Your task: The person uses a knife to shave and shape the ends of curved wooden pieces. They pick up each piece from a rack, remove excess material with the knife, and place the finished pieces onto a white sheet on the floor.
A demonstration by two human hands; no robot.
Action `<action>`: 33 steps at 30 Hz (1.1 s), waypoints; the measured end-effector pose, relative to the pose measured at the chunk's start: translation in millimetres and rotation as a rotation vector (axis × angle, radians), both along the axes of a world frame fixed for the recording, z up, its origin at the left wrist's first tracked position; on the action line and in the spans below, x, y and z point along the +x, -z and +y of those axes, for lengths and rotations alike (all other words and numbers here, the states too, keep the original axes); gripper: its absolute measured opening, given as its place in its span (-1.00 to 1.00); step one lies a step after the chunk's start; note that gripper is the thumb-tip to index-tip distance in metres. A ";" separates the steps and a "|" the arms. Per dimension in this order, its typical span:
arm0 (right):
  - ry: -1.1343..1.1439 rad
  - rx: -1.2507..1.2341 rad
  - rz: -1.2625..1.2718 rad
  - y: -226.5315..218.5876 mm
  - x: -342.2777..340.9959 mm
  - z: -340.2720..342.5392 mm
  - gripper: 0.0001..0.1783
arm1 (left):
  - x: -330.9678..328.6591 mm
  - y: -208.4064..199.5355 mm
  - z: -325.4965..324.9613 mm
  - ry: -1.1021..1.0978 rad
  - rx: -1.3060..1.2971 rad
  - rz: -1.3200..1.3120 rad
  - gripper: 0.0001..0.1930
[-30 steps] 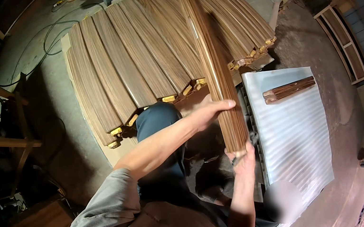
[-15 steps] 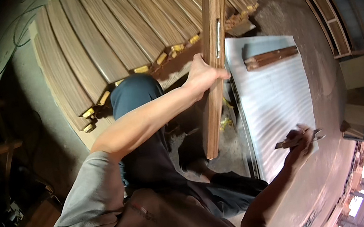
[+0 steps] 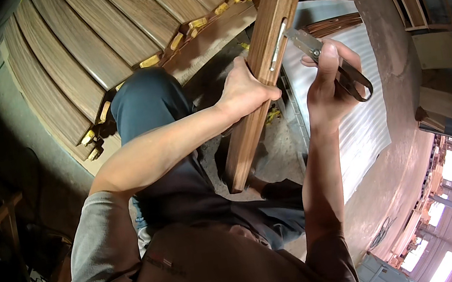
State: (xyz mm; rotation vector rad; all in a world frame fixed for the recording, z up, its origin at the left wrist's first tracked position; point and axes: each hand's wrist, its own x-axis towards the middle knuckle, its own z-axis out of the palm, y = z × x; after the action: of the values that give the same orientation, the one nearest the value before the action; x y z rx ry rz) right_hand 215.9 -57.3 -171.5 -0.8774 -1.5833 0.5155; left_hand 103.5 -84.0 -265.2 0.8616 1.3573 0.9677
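My left hand (image 3: 248, 90) is closed around a long brown wooden bar (image 3: 275, 4) that slants up and to the right in front of me. A narrow slot in the bar holds a shiny, pale metal piece (image 3: 279, 43). Above and right of my left hand, my right hand (image 3: 331, 80) grips a pair of scissors (image 3: 305, 44), or a similar tool, with a flat grey metal front, a pivot and a dark looped handle. Its metal tip is at the slot's upper end; whether it touches the bar cannot be made out.
Long brown wooden slats (image 3: 95, 37) with yellow-marked ends lie side by side at the upper left. On a white ribbed sheet (image 3: 360, 136) at the right rest several dark wooden strips (image 3: 332, 25). My bent knee (image 3: 148, 97) is beside the slats.
My right hand has come up and leftward with the tool from over the white sheet to the bar's slot. The bar, still in my left hand, leans further right.
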 end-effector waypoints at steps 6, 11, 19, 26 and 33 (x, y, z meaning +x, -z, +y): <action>0.175 0.013 -0.331 13.2 -7.4 13.7 -0.81 | -6.3 -8.3 -3.2 0.036 0.022 0.096 -0.14; 0.081 -0.283 -0.257 -0.5 -5.4 20.5 -0.79 | -10.7 -4.3 -1.9 0.064 0.000 0.167 -0.18; -0.148 -0.799 0.265 -22.2 44.5 29.6 -0.76 | -13.0 -2.3 2.8 0.163 0.020 0.198 -0.06; 0.143 -0.639 -0.015 -29.0 101.2 13.9 -0.54 | -15.6 9.7 12.5 0.167 0.038 0.078 -0.02; 0.366 -0.670 -0.029 65.2 153.1 3.5 -0.66 | -5.7 32.6 17.8 0.244 0.240 -0.211 -0.12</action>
State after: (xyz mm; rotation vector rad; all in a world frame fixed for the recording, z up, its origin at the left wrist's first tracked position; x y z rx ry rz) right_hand 369.1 -53.7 -236.7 -1.6463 -1.2336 0.7830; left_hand 97.8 -66.2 -297.8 1.0474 0.9442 1.0108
